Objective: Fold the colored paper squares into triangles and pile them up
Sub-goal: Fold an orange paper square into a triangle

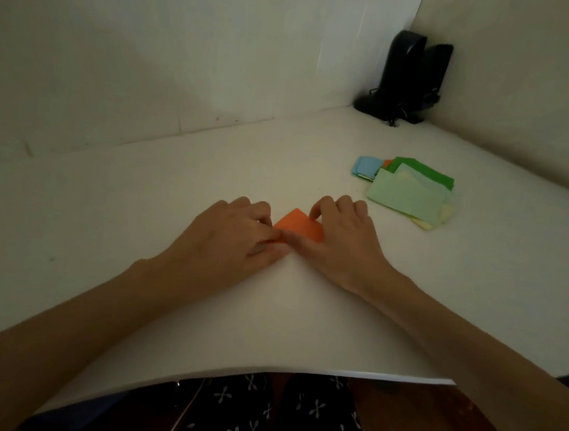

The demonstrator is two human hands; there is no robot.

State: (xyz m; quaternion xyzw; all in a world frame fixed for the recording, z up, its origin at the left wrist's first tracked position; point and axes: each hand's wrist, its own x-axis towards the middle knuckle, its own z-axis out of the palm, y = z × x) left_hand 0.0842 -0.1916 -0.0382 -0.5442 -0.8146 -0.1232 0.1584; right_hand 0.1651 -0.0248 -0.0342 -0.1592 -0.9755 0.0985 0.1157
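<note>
Left hand (230, 234) & right hand (342, 241) pinch orange paper (299, 228) btwn them.

No readable text, labels, numbers anywhere; pale mark on black speakers (403, 64) too blurred to read.

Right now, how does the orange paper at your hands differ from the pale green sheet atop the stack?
The orange paper is held between the left hand and right hand; the pale green sheet lies untouched. The orange paper is vivid and partly hidden by them; the pale green sheet is washed-out and in open view. Both rest over the white table.
</note>
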